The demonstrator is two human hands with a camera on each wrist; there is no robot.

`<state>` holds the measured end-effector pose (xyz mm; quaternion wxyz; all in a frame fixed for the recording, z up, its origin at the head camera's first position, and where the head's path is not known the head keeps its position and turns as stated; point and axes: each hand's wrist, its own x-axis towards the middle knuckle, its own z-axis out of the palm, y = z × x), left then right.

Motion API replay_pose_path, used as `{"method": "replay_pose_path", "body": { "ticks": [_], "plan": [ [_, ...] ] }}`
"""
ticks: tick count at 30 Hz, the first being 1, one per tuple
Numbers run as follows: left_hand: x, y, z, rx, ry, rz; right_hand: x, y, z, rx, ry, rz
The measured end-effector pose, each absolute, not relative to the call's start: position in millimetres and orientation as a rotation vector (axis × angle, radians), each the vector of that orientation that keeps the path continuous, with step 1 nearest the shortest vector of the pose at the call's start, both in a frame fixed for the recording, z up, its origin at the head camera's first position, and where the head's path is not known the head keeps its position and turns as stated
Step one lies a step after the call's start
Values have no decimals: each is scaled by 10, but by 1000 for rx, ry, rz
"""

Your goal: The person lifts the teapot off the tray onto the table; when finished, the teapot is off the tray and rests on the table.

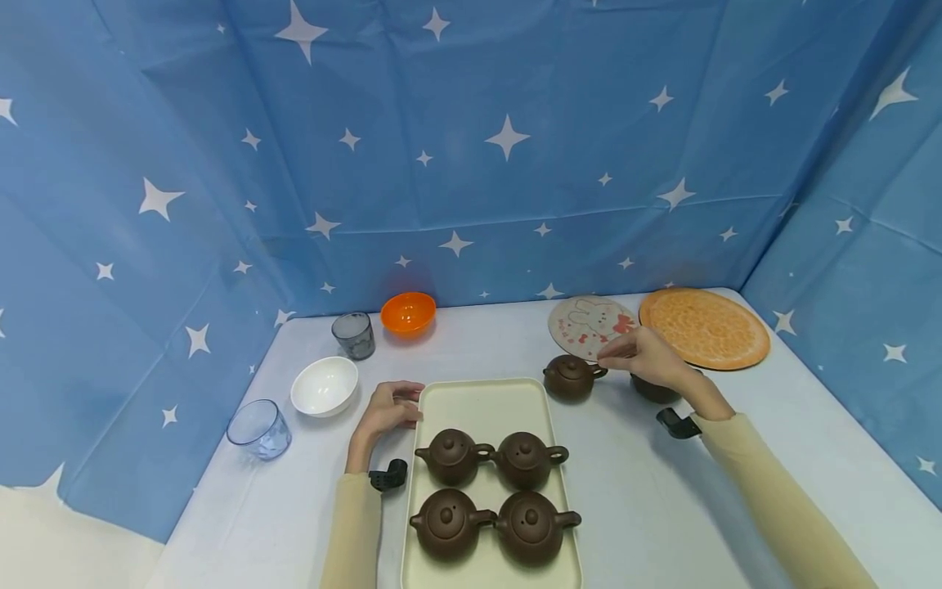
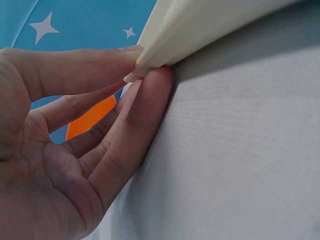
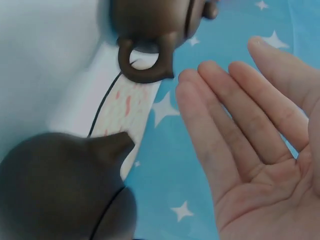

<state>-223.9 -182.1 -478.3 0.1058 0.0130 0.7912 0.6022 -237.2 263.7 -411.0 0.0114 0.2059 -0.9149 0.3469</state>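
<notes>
My left hand [image 1: 388,411] pinches the left rim of a cream tray [image 1: 486,405] between thumb and fingers; the left wrist view shows the tray edge [image 2: 155,55] held between them. Several dark brown teapots stand on the tray, among them a back left one [image 1: 450,458] and a front right one [image 1: 530,528]. Right of the tray, a brown teapot [image 1: 569,378] sits on the table. Close to its handle [image 3: 145,77] is my right hand [image 3: 250,135], fingers straight and nothing in them. Another teapot [image 1: 653,390] is partly hidden below that hand.
To the left are a clear blue glass [image 1: 261,429], a white bowl [image 1: 324,387], a grey glass [image 1: 354,335] and an orange bowl [image 1: 408,314]. A rabbit-printed round mat [image 1: 581,323] and an orange round mat [image 1: 706,327] lie at the back right, before a blue star-printed curtain [image 1: 508,204].
</notes>
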Motion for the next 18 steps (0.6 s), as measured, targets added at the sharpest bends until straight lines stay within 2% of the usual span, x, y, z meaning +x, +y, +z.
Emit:
{"method": "replay_pose_path", "body": {
  "ticks": [18],
  "plan": [
    [-2260,-1816,-4815,30,2326,1777,-1972,2129,-4292,973,-2810,1300]
  ]
}}
